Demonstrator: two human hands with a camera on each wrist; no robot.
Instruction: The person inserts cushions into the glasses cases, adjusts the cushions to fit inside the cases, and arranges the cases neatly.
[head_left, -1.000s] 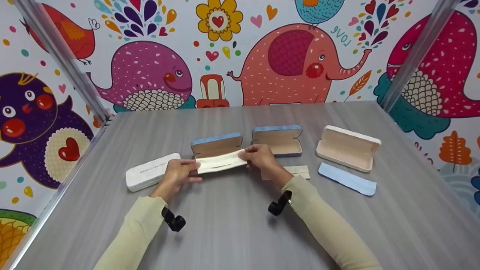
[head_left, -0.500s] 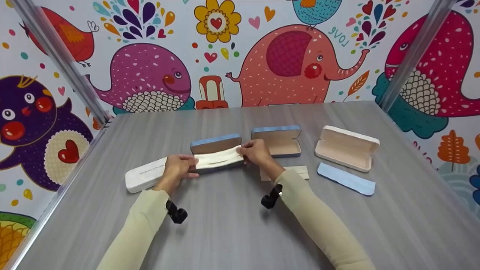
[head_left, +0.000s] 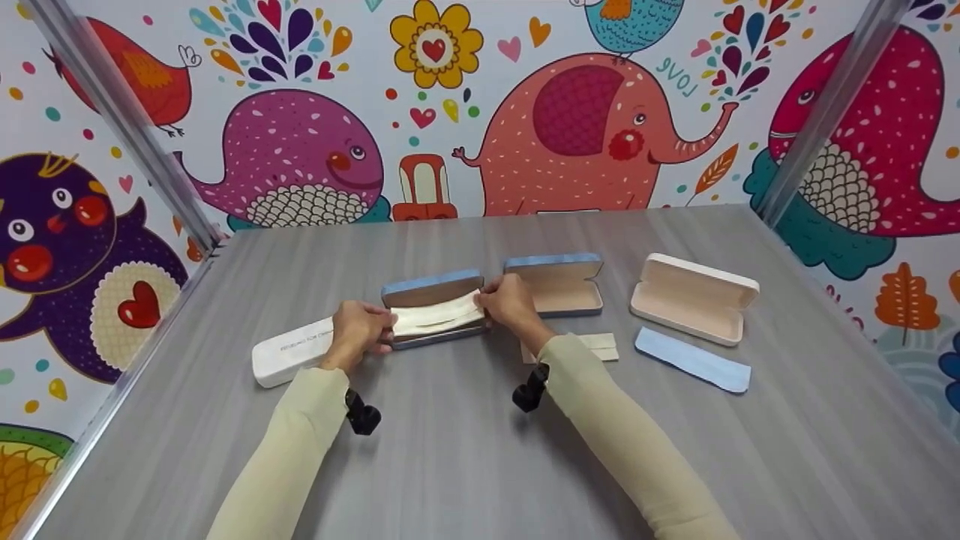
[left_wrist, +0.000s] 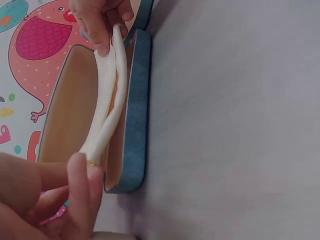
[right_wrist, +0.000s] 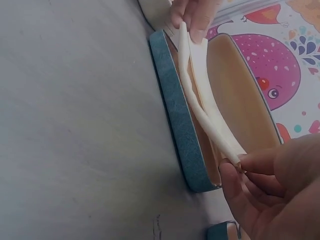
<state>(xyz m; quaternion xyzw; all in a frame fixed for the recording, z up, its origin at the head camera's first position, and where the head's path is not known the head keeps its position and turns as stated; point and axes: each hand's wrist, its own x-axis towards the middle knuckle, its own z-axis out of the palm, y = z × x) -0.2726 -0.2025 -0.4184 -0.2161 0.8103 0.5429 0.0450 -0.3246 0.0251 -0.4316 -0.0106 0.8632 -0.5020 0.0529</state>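
A folded cream cloth (head_left: 437, 316) is stretched between both hands, sagging a little in the middle. It hangs at the opening of a blue glasses case (head_left: 431, 289) whose lid stands raised. My left hand (head_left: 358, 330) pinches one end of the cloth between thumb and fingers. At the other end, my right hand (head_left: 513, 306) pinches it the same way. In the left wrist view the cloth (left_wrist: 107, 102) lies over the tan inside of the case, just behind the blue front wall (left_wrist: 136, 115). How deep it sits inside is unclear.
A closed white glasses case (head_left: 291, 351) lies by the left hand. A second open blue case (head_left: 562, 295) stands beside the right hand. Farther right are an open white case (head_left: 690, 304) and a light-blue cloth (head_left: 694, 360). Another cream cloth (head_left: 600, 346) is partly behind the right forearm.
Both hands have moved the cream cloth forward and slightly left, from in front of the blue case to over its opening. The case's front edge now shows below the cloth.
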